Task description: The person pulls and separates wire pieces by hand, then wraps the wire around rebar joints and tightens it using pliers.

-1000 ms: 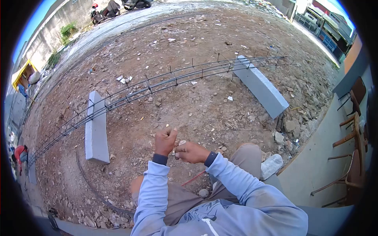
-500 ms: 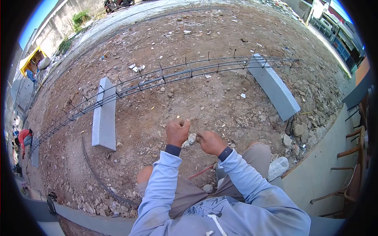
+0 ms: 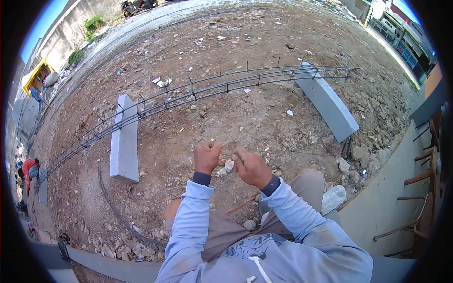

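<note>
In the head view my left hand [image 3: 206, 158] is closed in a fist, thumb pressed against the fingers, above the rubble-strewn ground. A little to its right, my right hand [image 3: 253, 168] is also closed, thumb and forefinger pinched together. Whatever the fingers hold, if anything, is too thin or hidden to name. A pale stone [image 3: 229, 165] lies on the ground between the hands. Beyond them stretches a long rebar cage [image 3: 194, 95] with upright tie ends, resting across a left grey block [image 3: 124, 153] and a right grey block [image 3: 330, 104]. Neither hand touches the cage.
At the far left a person in a red top [image 3: 30, 167] bends near the cage's end. A bent dark rod [image 3: 109, 203] lies on the left ground. Rubble chunks [image 3: 360, 153] and a white bag [image 3: 333, 199] are to the right, beside a chair [image 3: 424, 207].
My left hand has shifted slightly left and my right hand has risen and turned a little, so the gap between them has grown. Both stay closed.
</note>
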Tool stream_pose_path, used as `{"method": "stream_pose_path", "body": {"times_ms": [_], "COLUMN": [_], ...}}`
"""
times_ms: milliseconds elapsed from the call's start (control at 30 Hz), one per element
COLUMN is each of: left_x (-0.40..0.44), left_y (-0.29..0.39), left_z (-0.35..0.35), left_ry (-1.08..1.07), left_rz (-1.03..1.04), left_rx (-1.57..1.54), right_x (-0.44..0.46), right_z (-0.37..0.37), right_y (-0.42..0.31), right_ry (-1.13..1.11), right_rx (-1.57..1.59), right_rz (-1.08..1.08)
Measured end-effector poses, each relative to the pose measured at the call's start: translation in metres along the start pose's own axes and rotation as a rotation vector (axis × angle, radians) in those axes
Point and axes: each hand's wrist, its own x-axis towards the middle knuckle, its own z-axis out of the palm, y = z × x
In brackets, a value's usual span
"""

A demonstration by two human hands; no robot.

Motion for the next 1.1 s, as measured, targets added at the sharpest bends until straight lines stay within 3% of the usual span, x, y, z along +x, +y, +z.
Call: {"method": "stream_pose_path", "body": {"times_ms": [133,233,433,533,733,833,933,1100], "left_x": [-0.005,-0.006,-0.009,-0.01,-0.013,-0.015,-0.016,-0.014], "left_y": [0.013,0.018,0.017,0.018,0.018,0.023,0.019,0.031], "left_z": [-0.001,-0.003,0.002,0.0,0.0,-0.002,-0.004,-0.013], "left_ry": [0.013,0.025,0.042,-0.006,0.008,-0.112,-0.07,-0.105], "left_rz": [-0.041,-0.04,-0.018,-0.043,0.044,-0.037,0.031,-0.057], "left_rx": [0.155,0.243,0.343,0.363,0.427,0.538,0.471,0.225], "right_x": [-0.01,-0.008,-0.014,-0.021,-0.023,-0.021,-0.015,-0.009], "right_z": [0.011,0.015,0.026,0.035,0.045,0.047,0.037,0.007], "right_y": [0.007,0.015,0.035,0.028,0.018,0.019,0.022,0.003], "right_ry": [0.2,0.214,-0.066,-0.104,-0.255,-0.39,-0.509,-0.479], "right_rx": [-0.21,-0.275,-0.444,-0.332,-0.397,-0.455,-0.371,-0.228], "right_rz": [-0.071,-0.047,0.082,-0.011,0.118,0.109,-0.098,-0.317]}}
